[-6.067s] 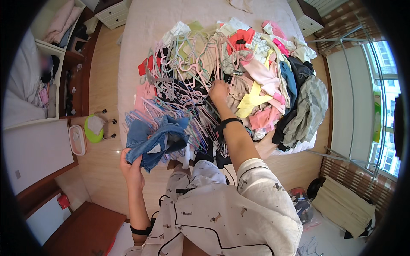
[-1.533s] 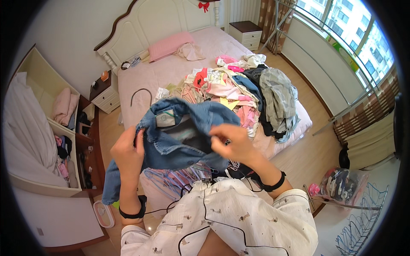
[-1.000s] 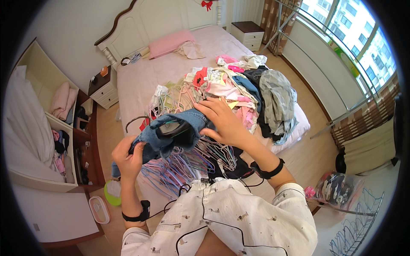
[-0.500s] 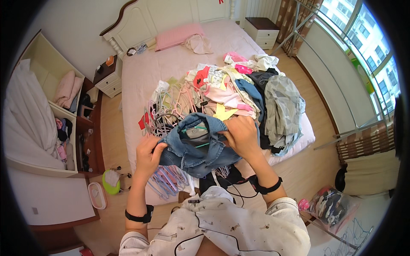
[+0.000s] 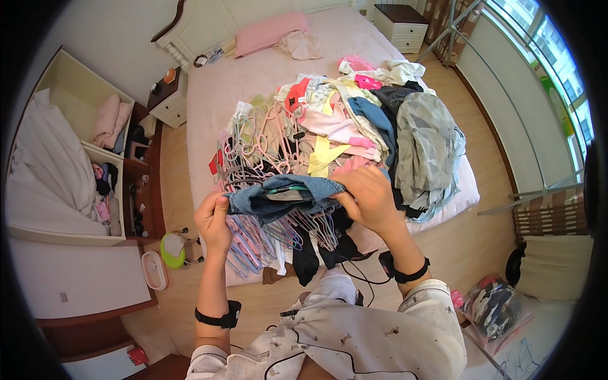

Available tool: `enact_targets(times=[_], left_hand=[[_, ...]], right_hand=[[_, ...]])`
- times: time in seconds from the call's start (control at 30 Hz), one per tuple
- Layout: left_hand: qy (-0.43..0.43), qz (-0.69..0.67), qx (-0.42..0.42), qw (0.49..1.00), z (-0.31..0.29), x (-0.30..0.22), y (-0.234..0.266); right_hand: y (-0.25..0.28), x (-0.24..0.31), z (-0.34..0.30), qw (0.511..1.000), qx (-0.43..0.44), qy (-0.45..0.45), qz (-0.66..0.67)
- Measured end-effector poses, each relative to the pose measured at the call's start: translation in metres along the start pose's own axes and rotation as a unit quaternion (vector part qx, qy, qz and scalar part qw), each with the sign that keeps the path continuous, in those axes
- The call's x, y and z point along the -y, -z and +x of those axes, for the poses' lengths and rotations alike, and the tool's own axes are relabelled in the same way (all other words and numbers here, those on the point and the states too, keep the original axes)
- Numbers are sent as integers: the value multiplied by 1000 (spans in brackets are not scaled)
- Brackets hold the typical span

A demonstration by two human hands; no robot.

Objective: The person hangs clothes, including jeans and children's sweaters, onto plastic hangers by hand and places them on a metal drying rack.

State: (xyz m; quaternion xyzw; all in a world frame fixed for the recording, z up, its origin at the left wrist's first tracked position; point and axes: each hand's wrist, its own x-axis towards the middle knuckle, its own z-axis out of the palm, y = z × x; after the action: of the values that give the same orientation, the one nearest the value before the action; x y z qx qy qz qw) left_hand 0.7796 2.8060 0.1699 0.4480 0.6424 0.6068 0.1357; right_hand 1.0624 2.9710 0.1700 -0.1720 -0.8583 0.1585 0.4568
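A blue denim jacket [image 5: 269, 204] hangs between my hands, its collar and shoulders uppermost. My left hand [image 5: 213, 221] is closed on one shoulder, the thumb pressed over the cloth. The other shoulder is pinched by my right hand [image 5: 367, 195]. A green hanger [image 5: 288, 189] shows inside the neck opening. Below the jacket, a bunch of lilac and pink hangers [image 5: 259, 244] lies on the near edge of the bed. Just beyond it spreads a large heap of mixed clothes [image 5: 335, 123], with more pink hangers on its left side. Most of the jacket's body is hidden from above.
The bed [image 5: 218, 92] carries a pink pillow [image 5: 269, 35] at its head. An open wardrobe [image 5: 66, 228] with clothes stands at the left. A metal drying rack [image 5: 503, 101] rises by the window. A clear bag of clothes [image 5: 494, 310] lies at the lower right.
The jacket has tipped from showing its front and collar to a narrow, nearly edge-on view. Both hands have kept their hold, and the left has shifted slightly outward. The view has shifted a little.
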Motion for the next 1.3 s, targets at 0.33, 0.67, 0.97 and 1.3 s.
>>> enact_targets(times=[0.33,0.67,0.97,1.3], left_hand=[[-25,34,35,999,-154,-96,7],[-116,4,-22,993,-301,-147,-50],[-141,-24,240,960,-272,-185,-132],[-263,6,319,910,-230,-234,-480]], right_hand=[[105,120,-81,996,-5,85,-32],[220,218,-174,984,174,-30,-16],[318,195,-231,989,50,-128,-49],[546,-2,-371,937,174,-302,-7]])
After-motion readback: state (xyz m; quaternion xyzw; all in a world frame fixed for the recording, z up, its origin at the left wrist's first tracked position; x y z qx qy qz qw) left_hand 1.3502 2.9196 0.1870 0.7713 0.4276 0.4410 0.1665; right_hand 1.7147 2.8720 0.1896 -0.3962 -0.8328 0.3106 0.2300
